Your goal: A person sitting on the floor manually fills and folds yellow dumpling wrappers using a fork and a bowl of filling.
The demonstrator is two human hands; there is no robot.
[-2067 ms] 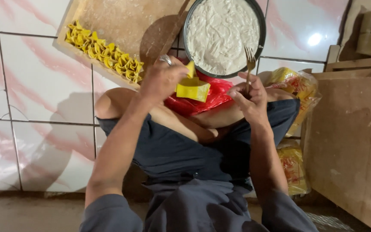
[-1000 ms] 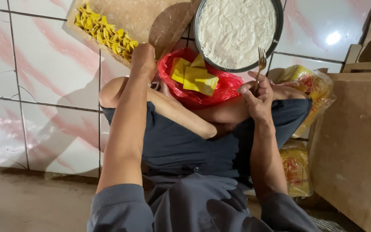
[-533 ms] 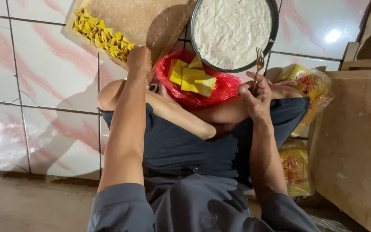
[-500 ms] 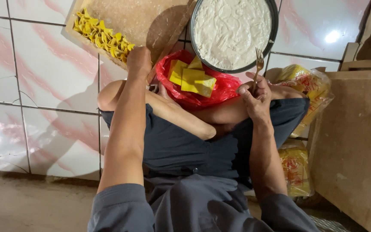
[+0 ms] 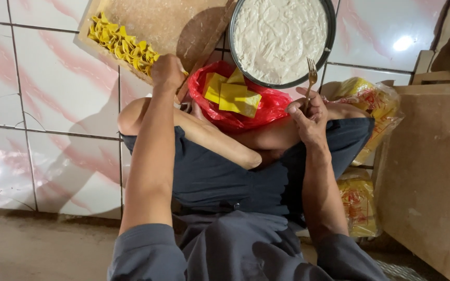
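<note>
Left hand [image 5: 166,72]: closed in a loose fist at the near edge of the wooden board [image 5: 183,23], knuckles up, touching the end of the row of folded yellow pieces [image 5: 123,44]; whether a piece is gripped inside the fist cannot be told. Right hand [image 5: 308,117]: clenched around the handle of a fork [image 5: 311,78], held upright with tines up, just beside the rim of the round dark pan [image 5: 332,36].

Pan filled with a white, pasty mass [image 5: 279,34], set on the tiled floor [image 5: 42,93] beyond the knees. Red plastic bag [image 5: 266,106] between both hands, resting against the crossed legs, open on top, holding a small stack of flat yellow squares [image 5: 233,93]. Folded yellow pieces laid in a dense line along the left edge of the board, rest of the board bare.

Seated cross-legged, in dark clothing. Yellow printed plastic packets [image 5: 371,99] at the right, one by the knee, another [image 5: 358,205] lower down. Brown board [image 5: 433,171] along the right edge of the view.
</note>
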